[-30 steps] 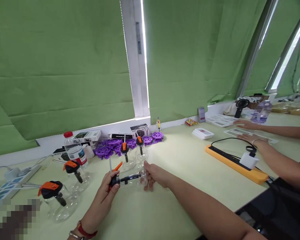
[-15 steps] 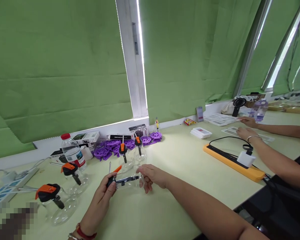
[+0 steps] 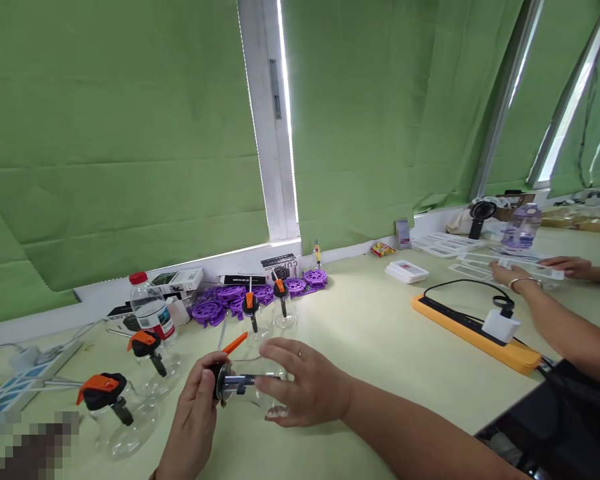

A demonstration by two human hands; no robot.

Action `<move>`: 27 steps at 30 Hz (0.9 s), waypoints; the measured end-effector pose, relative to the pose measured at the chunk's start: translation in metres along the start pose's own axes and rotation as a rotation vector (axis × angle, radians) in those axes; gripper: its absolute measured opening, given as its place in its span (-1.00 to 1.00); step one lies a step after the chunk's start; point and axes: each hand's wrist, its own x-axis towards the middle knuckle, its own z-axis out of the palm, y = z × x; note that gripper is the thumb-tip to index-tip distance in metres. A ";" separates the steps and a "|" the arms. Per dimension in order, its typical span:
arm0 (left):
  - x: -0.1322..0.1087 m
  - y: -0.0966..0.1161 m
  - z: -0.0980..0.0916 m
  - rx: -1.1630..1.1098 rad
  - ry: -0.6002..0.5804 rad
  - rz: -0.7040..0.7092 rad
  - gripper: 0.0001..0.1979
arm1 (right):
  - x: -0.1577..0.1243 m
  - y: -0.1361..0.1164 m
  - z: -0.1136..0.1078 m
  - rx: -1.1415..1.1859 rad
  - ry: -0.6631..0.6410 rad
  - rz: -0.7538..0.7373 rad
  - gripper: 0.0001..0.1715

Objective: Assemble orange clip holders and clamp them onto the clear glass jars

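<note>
A clear glass bottle (image 3: 253, 395) lies tipped on its side between my hands, a dark tube running inside it. Its black top carries an orange lever (image 3: 236, 343) and a thin metal rod. My left hand (image 3: 195, 407) grips the black top, thumb and fingers closed round it. Around the wide glass end curl the fingers of my right hand (image 3: 300, 387). Two similar bottles with orange-and-black tops stand at the left, a near one (image 3: 104, 393) and a farther one (image 3: 147, 352). Two more, a bottle (image 3: 251, 308) and its neighbour (image 3: 281, 300), stand upright behind my hands.
Purple plastic parts (image 3: 220, 301) are piled by the wall beside a red-capped water bottle (image 3: 153, 310) and small boxes (image 3: 181, 281). A white power strip (image 3: 30, 379) is at left. An orange power strip (image 3: 475, 332) lies right, near a co-worker's arms (image 3: 560, 313) handling white sheets.
My right hand has come from the end of the glass to wrap round its body. The bottle's wide end has turned toward me. The co-worker's hands have lifted a white sheet.
</note>
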 end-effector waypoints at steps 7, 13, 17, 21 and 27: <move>0.007 0.002 -0.007 0.080 -0.068 -0.183 -0.57 | 0.000 -0.009 0.014 -0.101 -0.255 -0.105 -0.75; 0.009 -0.001 0.002 0.144 -0.046 -0.136 -0.53 | -0.015 0.004 0.035 -0.028 -0.077 0.015 -0.52; 0.008 -0.007 0.005 0.147 -0.010 -0.113 -0.55 | -0.021 0.007 0.045 0.044 0.024 0.121 -0.23; 0.010 -0.015 0.003 0.200 0.029 -0.070 -0.57 | -0.018 0.008 0.043 0.173 0.063 0.168 -0.10; 0.007 -0.012 0.000 0.390 0.108 0.126 -0.70 | -0.011 0.008 0.040 0.221 -0.069 0.480 -0.03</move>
